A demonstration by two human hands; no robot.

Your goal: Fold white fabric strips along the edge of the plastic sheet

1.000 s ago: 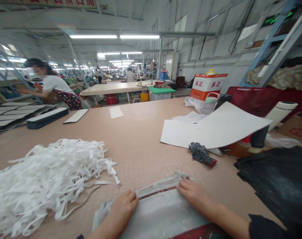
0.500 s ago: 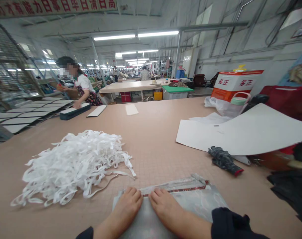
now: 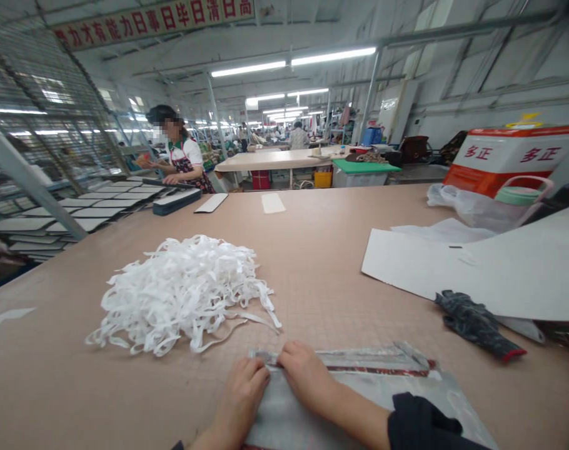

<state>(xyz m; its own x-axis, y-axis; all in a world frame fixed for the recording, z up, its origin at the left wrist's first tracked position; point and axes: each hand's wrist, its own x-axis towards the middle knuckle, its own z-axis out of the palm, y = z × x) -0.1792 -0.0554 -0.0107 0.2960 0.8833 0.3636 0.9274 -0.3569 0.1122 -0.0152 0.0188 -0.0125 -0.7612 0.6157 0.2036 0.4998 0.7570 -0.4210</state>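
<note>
A shiny grey plastic sheet (image 3: 359, 400) lies at the front of the table, its far edge folded over along a reddish-brown strip. At the sheet's left edge is my left hand (image 3: 247, 389), fingers bent and pressed together on the plastic. My right hand (image 3: 307, 376) sits just beside it, its curled fingers gripping the folded edge. The fingertips of both hands are partly hidden. Beyond them, to the left, is a loose heap of white fabric strips (image 3: 186, 294).
A dark glove (image 3: 476, 325) with a red cuff lies right, beside a large white board (image 3: 429, 269). Behind are a plastic bag (image 3: 472, 209) and a red-and-white box (image 3: 509, 156). At the far left a person (image 3: 186, 156) handles stacked dark-edged panels (image 3: 176, 201).
The view has swung left, so the scene sits farther right. Both hands have shifted left along the folded edge; my left hand is now at the sheet's left end.
</note>
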